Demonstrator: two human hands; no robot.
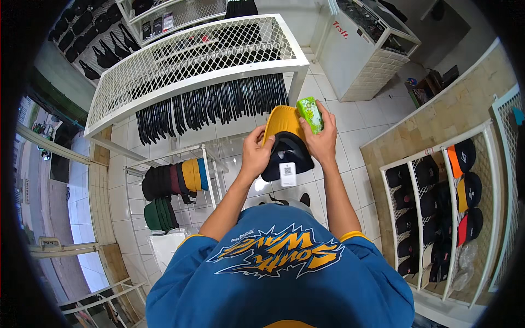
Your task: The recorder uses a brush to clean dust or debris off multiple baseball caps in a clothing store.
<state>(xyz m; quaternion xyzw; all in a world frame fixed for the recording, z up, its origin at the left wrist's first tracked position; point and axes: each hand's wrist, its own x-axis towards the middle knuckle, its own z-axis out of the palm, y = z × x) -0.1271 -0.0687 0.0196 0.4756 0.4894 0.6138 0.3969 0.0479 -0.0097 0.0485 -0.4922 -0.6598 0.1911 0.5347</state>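
My left hand (256, 153) grips the left edge of a baseball cap with a yellow brim (283, 121) and a dark crown, its inside facing up. From the crown hangs a white paper tag (288, 174) bearing a printed code. My right hand (322, 137) holds a small green item with a patterned face (311, 115), perhaps a packet or box, between thumb and fingers. It lies beside the brim's right edge, and the same hand is close against the cap's right side; whether it also grips the cap is unclear.
Ahead is a white mesh-topped rack (197, 82) of black hangers. At left, a low rack holds folded-looking hats (190, 174) and green hats (160, 215). A wall rack of caps (467, 190) stands at right, and a white counter (348, 53) at the upper right. White floor tiles (357, 151) lie between.
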